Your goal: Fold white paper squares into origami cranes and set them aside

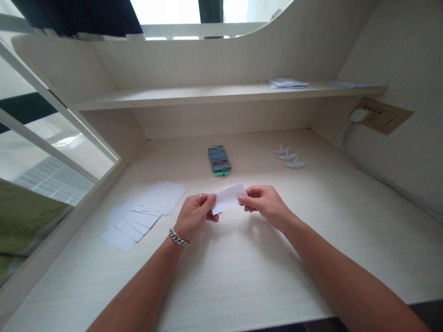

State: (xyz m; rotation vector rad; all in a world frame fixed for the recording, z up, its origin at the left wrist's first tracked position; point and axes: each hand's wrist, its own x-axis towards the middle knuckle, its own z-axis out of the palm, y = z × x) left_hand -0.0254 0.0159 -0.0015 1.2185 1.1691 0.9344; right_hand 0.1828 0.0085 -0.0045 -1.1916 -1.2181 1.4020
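A small white paper strip, folded [228,198], is held just above the pale wooden desk [242,267]. My left hand [194,216] pinches its left end, with a ring on one finger and a chain bracelet on the wrist. Its right end is pinched by my right hand [265,204]. Both hands are closed on the paper. A spread pile of white paper sheets [143,214] lies on the desk just left of my left hand.
A phone [219,161] lies further back at the desk's middle. Three small folded paper figures [290,157] sit at the back right. A shelf [207,94] above carries papers [287,83]. A wall socket with a plug and cable [360,115] is on the right.
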